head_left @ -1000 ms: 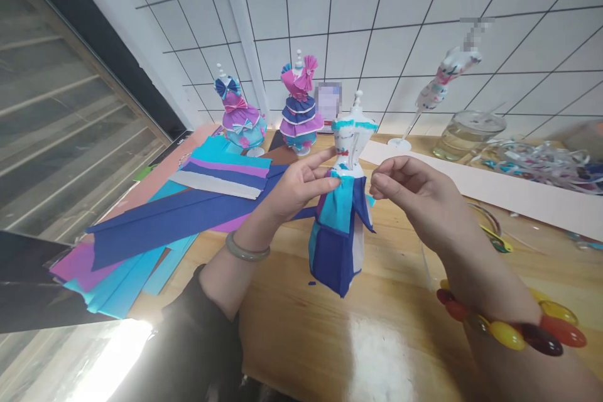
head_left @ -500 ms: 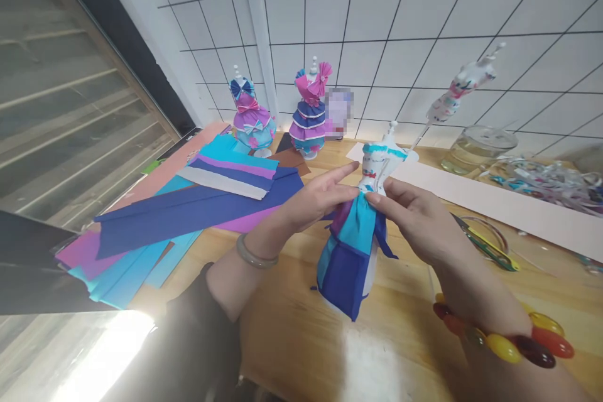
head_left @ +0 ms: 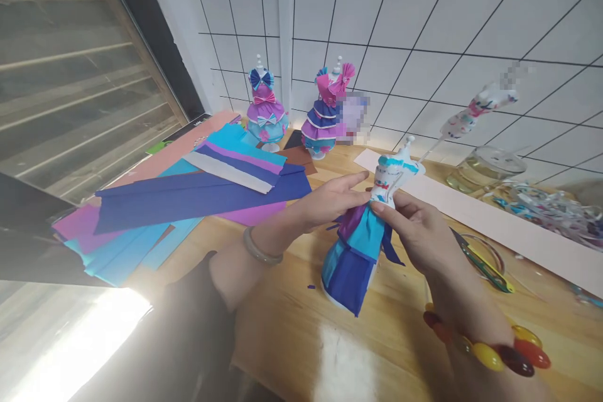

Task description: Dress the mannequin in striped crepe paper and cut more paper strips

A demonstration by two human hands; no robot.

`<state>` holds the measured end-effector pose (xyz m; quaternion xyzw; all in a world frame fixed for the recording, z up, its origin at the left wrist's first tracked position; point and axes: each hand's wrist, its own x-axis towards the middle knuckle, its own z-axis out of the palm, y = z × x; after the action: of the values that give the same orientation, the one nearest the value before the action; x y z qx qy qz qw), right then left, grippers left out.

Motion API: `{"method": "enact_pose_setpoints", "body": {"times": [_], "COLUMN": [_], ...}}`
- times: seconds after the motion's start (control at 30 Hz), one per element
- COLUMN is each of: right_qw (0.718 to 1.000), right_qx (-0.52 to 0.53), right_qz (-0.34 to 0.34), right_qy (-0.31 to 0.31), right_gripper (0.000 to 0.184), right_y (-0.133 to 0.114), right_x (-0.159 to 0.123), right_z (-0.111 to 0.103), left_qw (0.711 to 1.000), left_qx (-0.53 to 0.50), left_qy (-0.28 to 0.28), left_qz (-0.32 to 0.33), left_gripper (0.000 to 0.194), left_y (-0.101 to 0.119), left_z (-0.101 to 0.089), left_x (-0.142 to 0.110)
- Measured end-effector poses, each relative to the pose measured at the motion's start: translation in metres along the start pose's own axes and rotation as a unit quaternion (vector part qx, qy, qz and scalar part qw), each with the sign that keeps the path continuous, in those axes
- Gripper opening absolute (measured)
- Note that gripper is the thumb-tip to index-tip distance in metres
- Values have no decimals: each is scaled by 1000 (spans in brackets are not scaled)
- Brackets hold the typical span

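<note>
A small white dress form (head_left: 387,183) leans slightly to the right in front of me, its bust edged in turquoise and its waist marked with coloured patterns. It wears a long paper skirt (head_left: 352,270) in turquoise, blue and purple panels. From the left, my left hand (head_left: 330,201) grips the waist, thumb at the skirt's top edge and index finger stretched out behind. My right hand (head_left: 419,223) pinches the waist from the other side, thumb pressed on the turquoise panel. A loose dark blue strip (head_left: 392,248) hangs below it. Some fingertips are hidden behind the form.
Coloured crepe paper sheets (head_left: 202,198) lie at the left. Two dressed forms (head_left: 267,107) stand at the back. To the right are a bare patterned form (head_left: 480,110), a glass jar (head_left: 490,169), a paper strip (head_left: 471,210), a utility knife (head_left: 485,264) and a scrap heap (head_left: 551,210).
My right hand has come in from beside the dress form and closed on its waist. The form leans more to the right, and the whole view has shifted.
</note>
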<state>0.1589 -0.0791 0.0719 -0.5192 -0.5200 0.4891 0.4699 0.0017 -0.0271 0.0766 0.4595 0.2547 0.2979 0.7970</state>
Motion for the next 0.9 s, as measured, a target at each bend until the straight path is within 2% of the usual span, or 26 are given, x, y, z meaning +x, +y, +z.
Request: {"method": "enact_pose_setpoints", "body": {"times": [0.2, 0.4, 0.5, 0.6, 0.7, 0.77, 0.83, 0.9], "right_qw": [1000, 1000, 999, 999, 995, 979, 942, 885], "right_qx": [-13, 18, 27, 23, -45, -130, -229, -320], "right_qz": [15, 19, 35, 33, -30, -114, -226, -334], "right_qy": [19, -1, 1, 32, 87, 112, 98, 65], "right_gripper": [27, 32, 39, 50, 47, 40, 38, 42], "right_y": [1, 6, 10, 11, 9, 6, 4, 3], "right_x": [1, 3, 4, 4, 3, 2, 0, -1], "right_z": [3, 6, 3, -2, -5, -7, -7, -7], "left_qw": [1000, 999, 999, 997, 994, 993, 995, 995], "left_qx": [1, -18, -31, -62, -91, -92, -77, -62], "left_qy": [16, -27, -40, -29, -15, -9, 2, 20], "left_qz": [-25, -14, -11, 20, 59, 69, 67, 70], "left_gripper": [65, 64, 58, 49, 34, 33, 40, 50], "left_y": [-4, -8, -9, -10, -10, -10, -10, -10], "left_z": [-6, -12, -16, -24, -33, -38, -42, -44], "left_x": [4, 8, 12, 18, 22, 23, 24, 24]}}
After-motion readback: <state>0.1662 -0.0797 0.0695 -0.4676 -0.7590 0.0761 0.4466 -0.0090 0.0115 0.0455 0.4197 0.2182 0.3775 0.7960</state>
